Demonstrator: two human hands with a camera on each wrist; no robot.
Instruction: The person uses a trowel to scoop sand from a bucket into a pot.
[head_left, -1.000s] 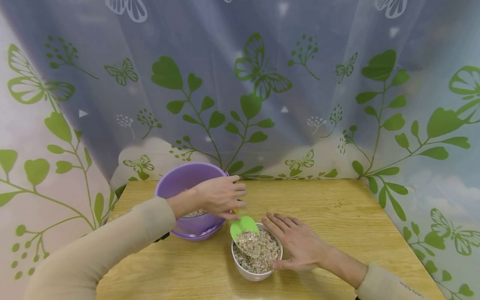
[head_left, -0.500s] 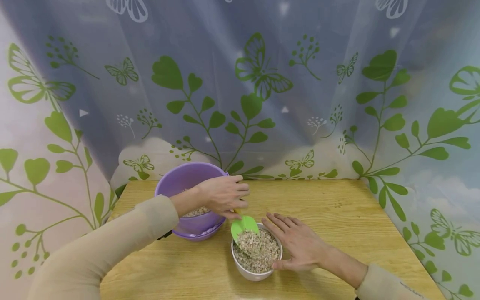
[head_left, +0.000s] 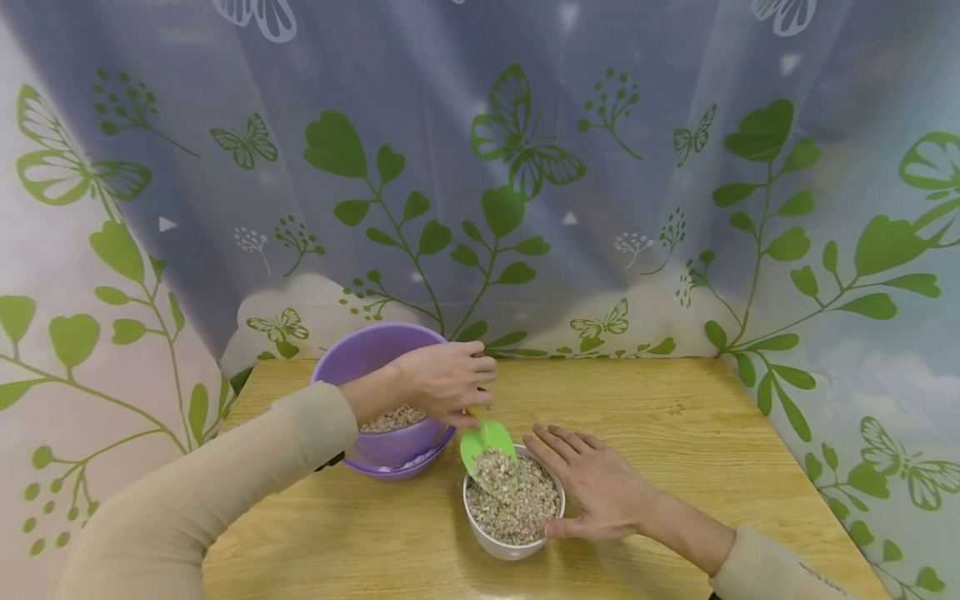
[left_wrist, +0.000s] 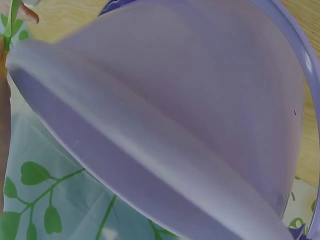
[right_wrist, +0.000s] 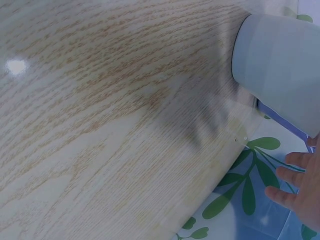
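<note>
My left hand (head_left: pixel 442 379) grips the yellow handle of a green toy shovel (head_left: pixel 487 435), its blade tilted down over the bowl's far left rim. Pale mixed grains lie on the blade and run into those in the white bowl (head_left: pixel 504 550), which is filled close to its rim. Against the bowl's right side rests my right hand (head_left: pixel 603 492), fingers extended and thumb at the near rim. In the right wrist view the bowl's outer wall (right_wrist: pixel 280 70) shows above the right hand's fingers (right_wrist: pixel 282 197). A purple bucket (head_left: pixel 360 350) holding more grains (head_left: pixel 393 418) stands under my left forearm.
The wooden table (head_left: pixel 637 400) carries bucket and bowl side by side. Behind it hangs a curtain (head_left: pixel 420 167) printed with leaves and butterflies, closing off the back and both sides. A purple handle (left_wrist: pixel 300 50) curves along the bucket's outside in the left wrist view.
My left hand and the shovel have risen slightly, and the blade has shifted a little up and away over the bowl. The right hand and the bowl have stayed in place.
</note>
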